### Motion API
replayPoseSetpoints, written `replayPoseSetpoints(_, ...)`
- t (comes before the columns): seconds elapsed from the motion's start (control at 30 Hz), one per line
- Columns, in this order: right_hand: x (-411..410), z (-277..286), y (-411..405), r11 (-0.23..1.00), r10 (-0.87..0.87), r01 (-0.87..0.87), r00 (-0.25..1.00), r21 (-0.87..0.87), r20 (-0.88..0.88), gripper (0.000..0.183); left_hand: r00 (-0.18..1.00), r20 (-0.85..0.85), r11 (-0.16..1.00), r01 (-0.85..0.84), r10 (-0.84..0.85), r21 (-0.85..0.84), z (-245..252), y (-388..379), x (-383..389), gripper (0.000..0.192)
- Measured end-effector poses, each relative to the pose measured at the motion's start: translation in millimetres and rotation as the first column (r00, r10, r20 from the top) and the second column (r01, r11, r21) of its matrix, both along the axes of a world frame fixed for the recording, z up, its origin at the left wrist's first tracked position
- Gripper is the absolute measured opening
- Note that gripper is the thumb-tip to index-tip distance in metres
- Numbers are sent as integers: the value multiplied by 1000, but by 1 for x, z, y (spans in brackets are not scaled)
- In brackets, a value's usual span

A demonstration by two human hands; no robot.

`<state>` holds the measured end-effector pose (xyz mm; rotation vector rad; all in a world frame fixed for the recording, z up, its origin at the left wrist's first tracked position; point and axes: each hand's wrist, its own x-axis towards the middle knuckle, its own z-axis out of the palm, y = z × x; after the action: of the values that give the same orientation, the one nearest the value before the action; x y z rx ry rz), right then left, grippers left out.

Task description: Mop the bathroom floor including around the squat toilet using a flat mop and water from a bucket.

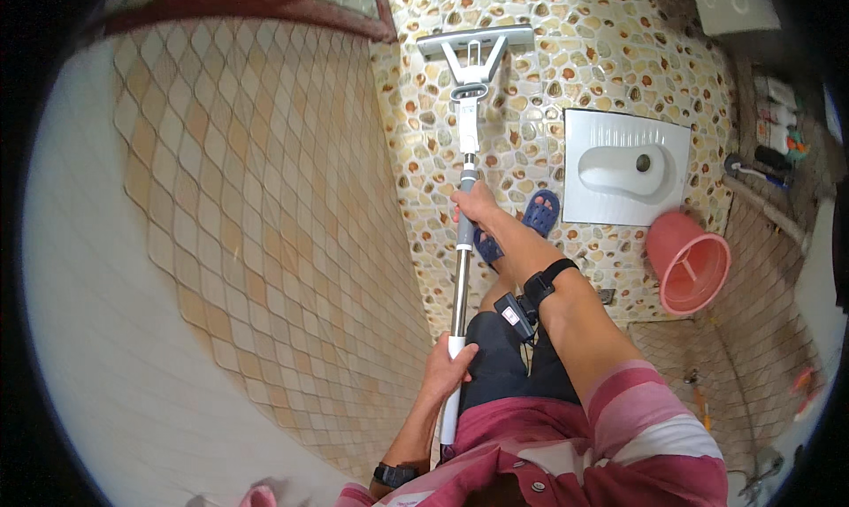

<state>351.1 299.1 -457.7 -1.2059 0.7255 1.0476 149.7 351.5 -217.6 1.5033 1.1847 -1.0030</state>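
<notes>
A long sponge mop slants across the pebble-patterned floor, its grey-and-white head (pixel 475 43) flat near the top of the view. My right hand (pixel 476 203) wraps the grey grip (pixel 466 232) midway along the mop's pole. Lower down, near my thigh, my left hand (pixel 448 366) is closed around the white handle end (pixel 450 414). A bare metal stretch of pole (pixel 460 291) shows between my two hands. What touches the floor beneath the mop head is hidden.
Right of my blue clogs (pixel 541 214) a white squat toilet (pixel 627 165) is set in the floor. A pink bucket (pixel 690 265) leans beside it, near a floor drain (pixel 606 296). A diamond-tiled wall (pixel 265 175) runs along the left. A toilet brush (pixel 756 170) lies far right.
</notes>
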Motion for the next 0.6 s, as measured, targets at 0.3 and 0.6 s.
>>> replayPoseSetpoints(0.3, -150, -9, -11, 965, 259, -263, 960, -18, -104, 33, 961, -165, 965, 241, -223, 99, 7, 6, -157, 36)
replayPoseSetpoints(0.6, -296, 85, -11, 917, 369, -388, 914, -95, -167, 26, 952, -147, 956, 281, -267, 82, 59, 15, -309, 32)
